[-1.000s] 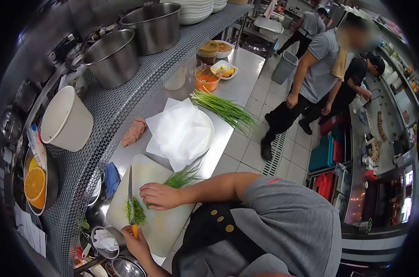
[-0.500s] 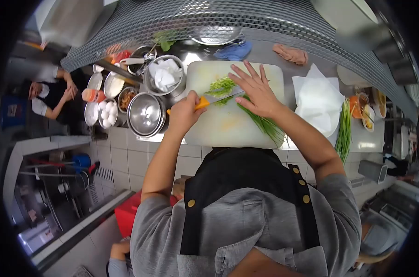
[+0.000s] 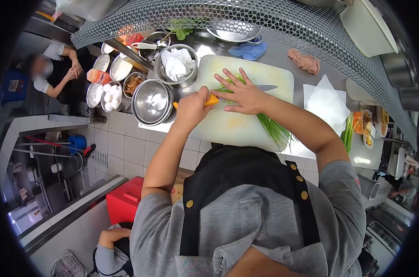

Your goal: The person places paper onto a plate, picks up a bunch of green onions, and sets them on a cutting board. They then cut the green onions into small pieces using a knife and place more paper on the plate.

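Note:
My left hand is closed around the orange handle of a kitchen knife. Its blade points right, partly under my right hand. That hand is open, fingers spread, palm down over the blade and the chopped greens, and covers part of both. Long thin green stalks, like chives or scallions, stick out from beneath my right wrist towards the board's near edge. All of this is on a white cutting board.
Left of the board stand a steel bowl with white paper, stacked steel bowls and a bowl of eggs. White paper and more green stalks lie right. A mesh shelf overhangs the back. A co-worker is at far left.
My right hand has moved left along the knife, over the chopped greens, so the blade's tip now shows to its right. My left hand still grips the handle. The whole view has shifted slightly.

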Demonstrator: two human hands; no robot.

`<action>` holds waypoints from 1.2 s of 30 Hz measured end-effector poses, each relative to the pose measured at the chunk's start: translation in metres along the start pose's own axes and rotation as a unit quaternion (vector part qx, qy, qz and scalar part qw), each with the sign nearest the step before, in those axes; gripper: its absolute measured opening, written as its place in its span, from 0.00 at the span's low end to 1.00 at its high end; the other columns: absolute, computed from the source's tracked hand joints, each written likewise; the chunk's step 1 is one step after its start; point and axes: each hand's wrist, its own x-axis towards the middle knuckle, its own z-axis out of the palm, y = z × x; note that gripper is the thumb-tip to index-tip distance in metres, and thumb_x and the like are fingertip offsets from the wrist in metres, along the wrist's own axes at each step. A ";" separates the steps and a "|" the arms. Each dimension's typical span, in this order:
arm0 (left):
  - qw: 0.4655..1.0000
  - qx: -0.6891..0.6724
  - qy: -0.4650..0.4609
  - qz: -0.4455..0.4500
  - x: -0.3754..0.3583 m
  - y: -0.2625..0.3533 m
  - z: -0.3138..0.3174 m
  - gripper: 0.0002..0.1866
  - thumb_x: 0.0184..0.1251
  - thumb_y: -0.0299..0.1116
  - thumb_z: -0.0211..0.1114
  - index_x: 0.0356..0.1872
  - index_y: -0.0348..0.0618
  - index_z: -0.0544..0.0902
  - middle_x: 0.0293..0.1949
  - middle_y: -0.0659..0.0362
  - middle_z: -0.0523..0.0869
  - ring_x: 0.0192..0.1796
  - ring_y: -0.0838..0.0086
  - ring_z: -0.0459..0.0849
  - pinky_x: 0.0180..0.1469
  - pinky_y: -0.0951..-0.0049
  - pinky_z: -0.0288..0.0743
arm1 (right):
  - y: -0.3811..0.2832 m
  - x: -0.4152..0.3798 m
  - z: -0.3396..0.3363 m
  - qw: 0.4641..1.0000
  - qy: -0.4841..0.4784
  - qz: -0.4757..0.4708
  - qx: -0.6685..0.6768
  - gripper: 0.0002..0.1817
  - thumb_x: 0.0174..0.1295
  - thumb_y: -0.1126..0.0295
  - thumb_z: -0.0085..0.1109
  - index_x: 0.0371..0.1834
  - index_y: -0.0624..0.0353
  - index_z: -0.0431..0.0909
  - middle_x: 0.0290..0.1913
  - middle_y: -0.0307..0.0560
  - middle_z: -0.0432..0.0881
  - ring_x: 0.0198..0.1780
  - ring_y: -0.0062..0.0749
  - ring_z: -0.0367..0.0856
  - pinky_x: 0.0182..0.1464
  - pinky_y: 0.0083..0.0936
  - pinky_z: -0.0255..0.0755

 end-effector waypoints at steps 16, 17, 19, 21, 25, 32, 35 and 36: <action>0.999 0.019 0.024 -0.026 -0.016 -0.006 -0.012 0.24 0.54 0.37 0.80 0.43 0.46 0.72 0.32 0.52 0.87 0.37 0.51 0.88 0.38 0.52 0.78 | 0.032 -0.006 0.002 0.993 0.070 0.080 -0.052 0.32 0.78 0.41 0.36 0.83 0.29 0.55 0.87 0.46 0.38 0.87 0.51 0.31 0.79 0.71 0.26; 0.999 0.024 0.023 -0.038 -0.016 -0.006 -0.014 0.23 0.54 0.37 0.80 0.42 0.46 0.72 0.32 0.52 0.87 0.37 0.51 0.88 0.38 0.53 0.78 | 0.023 -0.010 -0.002 0.993 0.071 0.080 -0.053 0.32 0.78 0.41 0.36 0.83 0.29 0.55 0.87 0.46 0.38 0.87 0.51 0.31 0.79 0.71 0.26; 0.998 0.028 0.022 -0.049 -0.016 -0.005 -0.015 0.23 0.54 0.37 0.80 0.42 0.45 0.72 0.32 0.53 0.87 0.37 0.51 0.87 0.38 0.53 0.78 | -0.002 -0.017 -0.008 0.998 0.043 0.041 -0.015 0.31 0.77 0.41 0.38 0.83 0.25 0.56 0.87 0.46 0.37 0.87 0.53 0.31 0.78 0.73 0.28; 0.998 0.020 0.033 -0.041 -0.019 -0.004 -0.014 0.23 0.53 0.36 0.80 0.42 0.45 0.72 0.32 0.53 0.86 0.37 0.51 0.87 0.38 0.53 0.78 | -0.012 -0.018 -0.002 0.999 0.041 0.034 -0.007 0.30 0.77 0.41 0.38 0.82 0.23 0.57 0.88 0.46 0.37 0.87 0.53 0.31 0.78 0.73 0.28; 0.997 0.046 0.067 -0.011 -0.027 -0.002 -0.015 0.24 0.50 0.34 0.81 0.40 0.45 0.73 0.28 0.53 0.85 0.33 0.54 0.87 0.36 0.55 0.78 | -0.011 -0.018 0.006 0.998 0.046 0.041 -0.013 0.29 0.77 0.40 0.38 0.81 0.20 0.59 0.88 0.46 0.37 0.87 0.54 0.32 0.78 0.73 0.29; 0.994 0.063 0.085 -0.022 -0.043 -0.004 -0.032 0.22 0.50 0.33 0.80 0.39 0.44 0.73 0.29 0.54 0.85 0.36 0.54 0.86 0.37 0.56 0.78 | 0.002 -0.017 0.010 0.996 0.061 0.058 -0.022 0.30 0.77 0.42 0.40 0.81 0.21 0.59 0.87 0.48 0.37 0.87 0.53 0.32 0.79 0.71 0.29; 0.994 0.072 0.077 -0.041 -0.052 -0.008 -0.038 0.22 0.52 0.34 0.80 0.40 0.44 0.73 0.32 0.54 0.86 0.38 0.52 0.87 0.38 0.54 0.78 | 0.008 -0.015 0.014 0.996 0.064 0.064 -0.029 0.30 0.77 0.43 0.40 0.82 0.22 0.57 0.87 0.48 0.36 0.87 0.51 0.32 0.79 0.70 0.28; 0.993 0.077 0.079 -0.045 -0.056 -0.010 -0.040 0.22 0.52 0.34 0.80 0.40 0.44 0.73 0.32 0.55 0.87 0.38 0.52 0.87 0.39 0.54 0.78 | 0.011 -0.015 0.016 0.995 0.061 0.069 -0.030 0.30 0.77 0.43 0.40 0.82 0.22 0.57 0.87 0.49 0.36 0.87 0.51 0.32 0.79 0.69 0.27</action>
